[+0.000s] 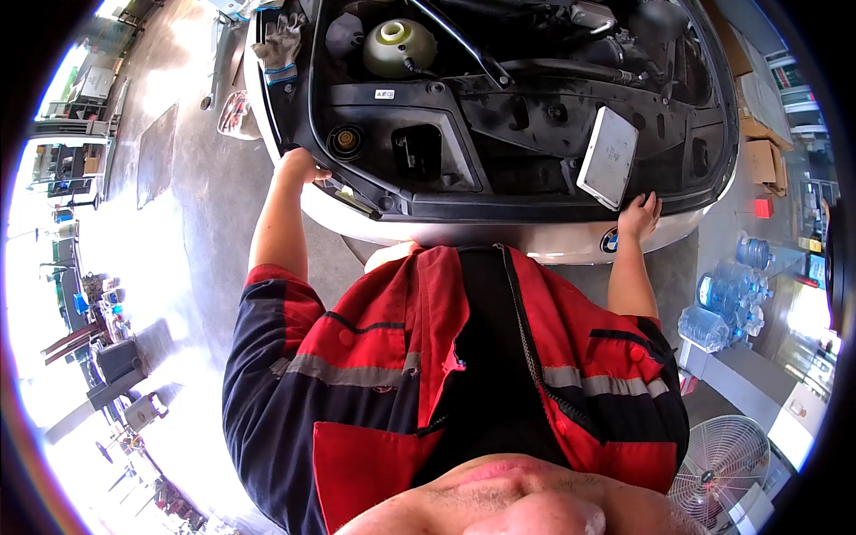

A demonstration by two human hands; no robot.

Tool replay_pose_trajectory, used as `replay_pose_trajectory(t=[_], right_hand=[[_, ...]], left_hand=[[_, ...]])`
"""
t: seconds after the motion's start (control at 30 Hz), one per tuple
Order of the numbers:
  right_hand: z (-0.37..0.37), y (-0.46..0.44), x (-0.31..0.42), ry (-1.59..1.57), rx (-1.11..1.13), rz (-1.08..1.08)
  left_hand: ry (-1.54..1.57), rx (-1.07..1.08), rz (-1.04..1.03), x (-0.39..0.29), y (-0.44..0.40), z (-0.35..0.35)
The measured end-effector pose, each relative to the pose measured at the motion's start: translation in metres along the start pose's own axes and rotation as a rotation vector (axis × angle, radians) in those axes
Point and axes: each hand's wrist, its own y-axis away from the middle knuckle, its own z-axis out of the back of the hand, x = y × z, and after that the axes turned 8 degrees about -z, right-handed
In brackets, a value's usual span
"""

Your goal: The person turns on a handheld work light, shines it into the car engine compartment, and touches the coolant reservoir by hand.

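My left hand (308,167) rests at the left front corner of the open engine bay, its fingers bent over the black trim (385,201); whether they grip anything is hidden. On the right, my right hand (638,214) lies on the front edge with its fingers apart, just below the lower end of a flat white tablet-like device (609,157). That device leans on the black front cover (526,207). A round cap (346,140) sits in the cover near my left hand. Behind it stands a pale reservoir (399,49).
Grey gloves (282,45) lie on the left fender. The white bumper (490,239) runs close before my body. Large water bottles (727,294), a red box (764,208), cardboard boxes (764,167) and a fan (719,468) stand at the right. Work equipment (120,361) lines the left.
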Motion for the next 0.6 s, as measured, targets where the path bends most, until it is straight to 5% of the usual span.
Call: replay_pose_trajectory(t=[0.6], right_hand=[[-0.0005, -0.0003, -0.0017, 0.005, 0.004, 0.016]], left_hand=[[-0.038, -0.013, -0.039, -0.001, 0.0016, 0.001]])
